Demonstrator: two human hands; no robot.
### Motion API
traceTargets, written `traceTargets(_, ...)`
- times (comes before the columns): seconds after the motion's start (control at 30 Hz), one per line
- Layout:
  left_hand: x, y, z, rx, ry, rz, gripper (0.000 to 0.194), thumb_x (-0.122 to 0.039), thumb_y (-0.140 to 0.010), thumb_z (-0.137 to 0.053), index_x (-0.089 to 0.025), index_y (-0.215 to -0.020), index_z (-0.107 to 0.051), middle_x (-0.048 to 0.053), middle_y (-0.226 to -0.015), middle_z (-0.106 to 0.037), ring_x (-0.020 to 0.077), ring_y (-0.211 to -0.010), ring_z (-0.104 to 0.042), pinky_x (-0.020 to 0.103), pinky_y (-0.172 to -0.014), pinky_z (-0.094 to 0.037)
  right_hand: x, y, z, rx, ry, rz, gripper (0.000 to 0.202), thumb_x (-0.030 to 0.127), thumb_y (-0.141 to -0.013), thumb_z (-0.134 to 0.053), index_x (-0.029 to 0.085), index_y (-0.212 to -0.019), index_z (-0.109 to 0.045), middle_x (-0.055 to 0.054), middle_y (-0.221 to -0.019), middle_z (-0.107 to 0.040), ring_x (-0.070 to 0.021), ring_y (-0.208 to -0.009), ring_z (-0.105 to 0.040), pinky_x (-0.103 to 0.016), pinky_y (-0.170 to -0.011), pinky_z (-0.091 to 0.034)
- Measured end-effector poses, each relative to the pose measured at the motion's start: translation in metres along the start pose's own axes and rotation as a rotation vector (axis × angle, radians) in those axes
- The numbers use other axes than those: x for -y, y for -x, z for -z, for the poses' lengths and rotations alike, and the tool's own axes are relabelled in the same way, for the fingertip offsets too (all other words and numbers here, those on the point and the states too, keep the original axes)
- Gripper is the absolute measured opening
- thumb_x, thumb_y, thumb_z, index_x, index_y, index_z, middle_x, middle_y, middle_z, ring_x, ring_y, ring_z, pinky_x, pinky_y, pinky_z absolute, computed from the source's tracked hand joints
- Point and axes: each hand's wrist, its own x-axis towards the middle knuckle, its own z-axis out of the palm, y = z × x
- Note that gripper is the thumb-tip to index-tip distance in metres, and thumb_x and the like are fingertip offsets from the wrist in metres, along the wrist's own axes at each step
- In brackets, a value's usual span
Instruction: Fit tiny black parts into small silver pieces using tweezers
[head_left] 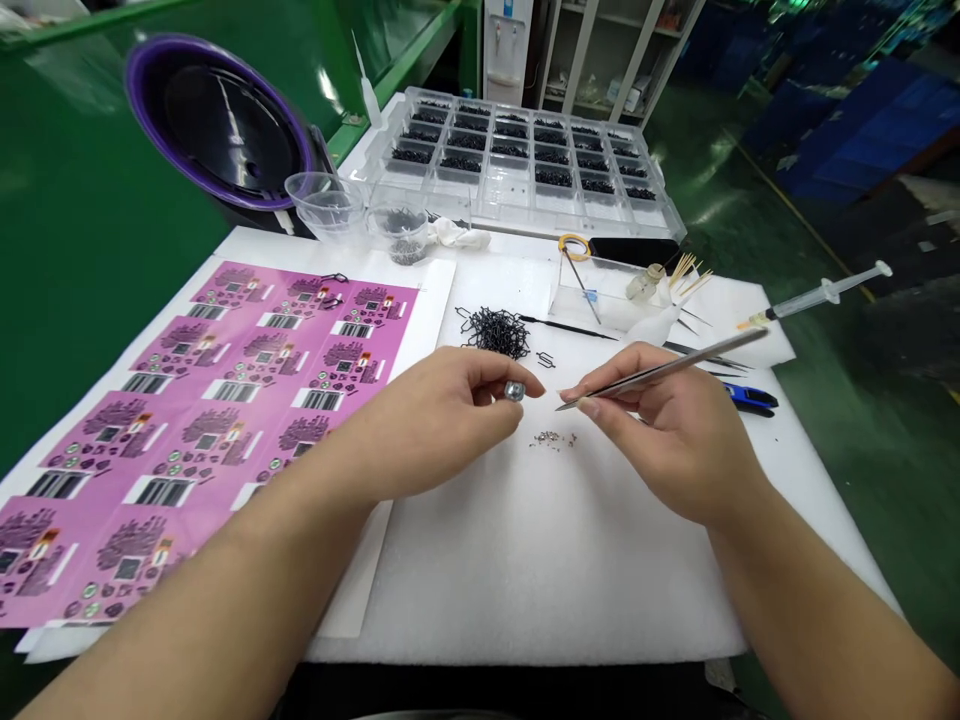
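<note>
White foam sheeting covers the worktop. The right hand pinches tweezers, tips towards eight o'clock. The left hand curls around a silvery piece; whether gripped or worn, I cannot tell. Tiny metallic bits lie at the tips' six o'clock, indistinct.

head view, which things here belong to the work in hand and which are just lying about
In use, it seems:
- tweezers in the right hand
- small silvery piece at the left hand
- tiny metallic bits
- black wire pile, probably

Lying about, as far as I can tell:
- syringe
- wooden picks
- blue-handled tool
</note>
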Motion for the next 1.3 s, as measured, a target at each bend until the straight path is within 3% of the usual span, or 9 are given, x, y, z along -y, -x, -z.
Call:
traceTargets(0.13,-0.004,0.002,-0.003,0.047,0.022,-0.017,0.03,-0.035,-0.087,-0.05,-0.027,-0.111,-0.065,-0.004,-0.064,-0.049,0.0112,-0.055,-0.044,0.023,-0.05,-0.034,0.007,0.009,-0.004,-0.153,-0.157,0.09,0.009,0.02,-0.088,-0.063,0.024,-0.096,-0.059,-0.004,-0.097,-0.068,-0.021,-0.094,-0.067,-0.037,-0.084,-0.057)
traceTargets(0.23,-0.004,0.0,-0.008,0.059,0.028,-0.085,0.031,-0.036,-0.089,-0.047,-0.024,-0.111,-0.066,-0.002,-0.067,-0.052,0.0115,-0.059,-0.045,0.023,-0.052,-0.034,0.011,0.013,-0.011,-0.186,-0.215,0.148,0.013,0.015,-0.088,-0.061,0.024,-0.097,-0.059,-0.004,-0.1,-0.067,-0.021,-0.099,-0.066,-0.039,-0.089,-0.056)
traceTargets(0.43,-0.002,-0.002,-0.013,0.074,0.011,-0.165,0.028,-0.032,-0.087,-0.047,-0.017,-0.096,-0.069,0.001,-0.075,-0.06,0.0135,-0.066,-0.049,0.025,-0.06,-0.038,0.011,0.014,-0.017,-0.145,-0.226,0.166,0.014,0.014,-0.089,-0.059,0.024,-0.098,-0.056,-0.005,-0.101,-0.065,-0.0215,-0.1,-0.064,-0.039,-0.088,-0.056)
traceTargets(0.7,0.0,-0.003,-0.014,0.075,0.033,-0.165,0.026,-0.031,-0.087,-0.049,-0.018,-0.097,-0.069,0.002,-0.08,-0.064,0.0151,-0.071,-0.054,0.025,-0.062,-0.039,0.01,0.014,-0.013,-0.072,-0.089,0.178,0.015,0.014,-0.089,-0.056,0.024,-0.1,-0.054,-0.005,-0.101,-0.063,-0.021,-0.097,-0.062,-0.04,-0.085,-0.055)
traceTargets(1.03,0.002,-0.003,-0.014,0.104,-0.005,-0.147,0.026,-0.033,-0.089,-0.046,-0.016,-0.09,-0.066,0.001,-0.078,-0.06,0.0137,-0.069,-0.049,0.025,-0.059,-0.035,0.008,0.013,-0.014,-0.061,-0.024,0.202,0.017,0.012,-0.088,-0.056,0.024,-0.1,-0.055,-0.003,-0.101,-0.063,-0.0192,-0.093,-0.062,-0.036,-0.081,-0.054)
traceTargets(1.3,0.002,-0.005,-0.015,0.094,-0.022,-0.135,0.025,-0.034,-0.089,-0.047,-0.021,-0.096,-0.067,-0.002,-0.072,-0.053,0.012,-0.065,-0.043,0.026,-0.057,-0.032,0.007,0.013,-0.013,-0.064,-0.004,0.218,0.017,0.013,-0.088,-0.057,0.024,-0.101,-0.055,-0.002,-0.101,-0.063,-0.018,-0.094,-0.063,-0.033,-0.08,-0.054)
